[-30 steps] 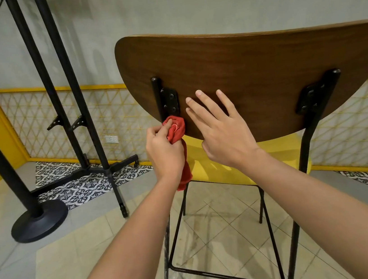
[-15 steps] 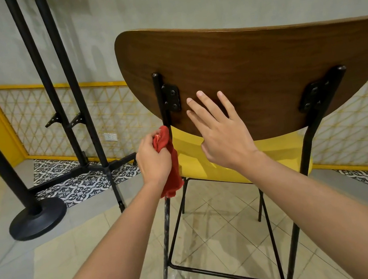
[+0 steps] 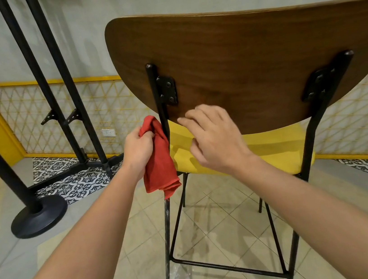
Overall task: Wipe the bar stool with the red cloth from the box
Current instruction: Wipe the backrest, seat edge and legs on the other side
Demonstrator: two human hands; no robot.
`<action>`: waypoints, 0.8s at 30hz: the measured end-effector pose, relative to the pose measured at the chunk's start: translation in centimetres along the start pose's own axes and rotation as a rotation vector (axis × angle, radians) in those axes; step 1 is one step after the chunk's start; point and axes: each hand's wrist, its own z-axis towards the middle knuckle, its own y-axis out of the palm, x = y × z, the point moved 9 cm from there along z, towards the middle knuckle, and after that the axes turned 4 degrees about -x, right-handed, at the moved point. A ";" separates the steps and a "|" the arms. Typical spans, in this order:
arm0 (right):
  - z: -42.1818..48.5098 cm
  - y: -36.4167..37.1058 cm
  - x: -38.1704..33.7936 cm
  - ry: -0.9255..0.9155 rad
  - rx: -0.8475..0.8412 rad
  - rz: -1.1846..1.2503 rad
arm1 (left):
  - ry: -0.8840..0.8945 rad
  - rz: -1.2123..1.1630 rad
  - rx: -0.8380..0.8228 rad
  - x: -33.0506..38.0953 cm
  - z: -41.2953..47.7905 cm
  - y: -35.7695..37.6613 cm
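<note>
- We see the left hand (image 3: pixel 138 150) clenched round the red cloth (image 3: pixel 158 164). Its fingers are curled into the bunched top, and the rest of the cloth hangs down below the fist.
- Just to the right of that hand, the cloth lies against the black rear post (image 3: pixel 155 89) of the bar stool (image 3: pixel 249 54). It sits below the metal bracket (image 3: pixel 168 90) that fixes the post to the wooden backrest (image 3: pixel 223 39).
- We find the right hand (image 3: pixel 216 139) just to the right of the cloth, holding nothing. Its fingers (image 3: pixel 189 117) are loosely bent, with the tips at the lower edge of the backrest.
- Under and beyond the right hand sits the stool's yellow seat (image 3: pixel 278 147).
- Below both hands we see the tiled floor (image 3: pixel 214 225), where the stool's thin black legs stand.
- Well to the left of the left hand, a black pole rises from a round base (image 3: pixel 39 216).
</note>
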 end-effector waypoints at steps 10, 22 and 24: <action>-1.3 7.2 -3.7 0.655 -0.292 1.105 | -0.104 -0.450 -0.059 -2.3 -2.3 1.3; 2.6 1.6 -1.5 0.153 -0.141 0.326 | -0.077 -0.205 -0.050 -2.9 -0.6 -1.8; 3.1 2.5 -2.1 0.099 -0.154 0.236 | -0.080 -0.145 -0.039 -3.3 -0.3 -1.5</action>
